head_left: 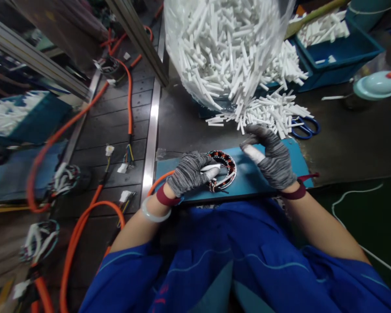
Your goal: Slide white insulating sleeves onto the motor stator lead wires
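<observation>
1. Head view: the motor stator [222, 169] lies flat on the blue board [293, 163] on my lap. My gloved left hand [189, 173] is closed on its rim, pinching a white insulation strip [211, 167].
2. My right hand [274, 157] hovers half-curled, apparently empty.
3. I judge the stator heavy and rigid with delicate windings; best gripped by the outer rim.
4. No legible writing.
</observation>
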`<act>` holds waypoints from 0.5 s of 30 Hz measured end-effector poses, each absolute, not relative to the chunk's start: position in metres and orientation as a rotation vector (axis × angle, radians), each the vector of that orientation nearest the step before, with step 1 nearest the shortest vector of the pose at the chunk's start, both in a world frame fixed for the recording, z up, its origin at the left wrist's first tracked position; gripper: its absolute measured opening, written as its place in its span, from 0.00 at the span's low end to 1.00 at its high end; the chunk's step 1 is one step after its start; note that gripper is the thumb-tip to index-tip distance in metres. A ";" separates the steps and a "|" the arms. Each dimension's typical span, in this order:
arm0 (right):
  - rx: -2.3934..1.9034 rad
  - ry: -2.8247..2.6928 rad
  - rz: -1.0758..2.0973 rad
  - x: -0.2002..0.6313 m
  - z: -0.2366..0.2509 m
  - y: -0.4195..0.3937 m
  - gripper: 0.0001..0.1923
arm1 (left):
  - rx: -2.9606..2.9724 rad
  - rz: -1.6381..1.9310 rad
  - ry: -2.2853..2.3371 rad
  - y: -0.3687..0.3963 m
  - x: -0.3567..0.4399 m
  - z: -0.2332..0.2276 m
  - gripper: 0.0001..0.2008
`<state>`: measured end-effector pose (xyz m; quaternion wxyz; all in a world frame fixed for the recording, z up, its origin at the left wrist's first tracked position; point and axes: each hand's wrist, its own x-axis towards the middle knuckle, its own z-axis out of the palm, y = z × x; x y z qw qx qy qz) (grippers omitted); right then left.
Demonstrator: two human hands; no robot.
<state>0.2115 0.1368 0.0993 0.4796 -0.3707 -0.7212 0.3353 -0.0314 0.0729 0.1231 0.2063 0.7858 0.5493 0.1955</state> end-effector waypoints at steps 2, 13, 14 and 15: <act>-0.849 -1.846 0.856 0.212 0.095 0.134 0.21 | 2.192 0.538 1.532 0.073 -0.032 0.123 0.16; -0.764 -2.105 0.692 0.178 0.084 0.128 0.18 | 2.215 0.487 1.599 0.073 -0.027 0.121 0.15; -0.761 -2.083 0.683 0.176 0.084 0.129 0.18 | 2.202 0.465 1.614 0.073 -0.026 0.122 0.15; -0.771 -2.040 0.681 0.175 0.083 0.131 0.18 | 2.190 0.448 1.631 0.073 -0.026 0.123 0.16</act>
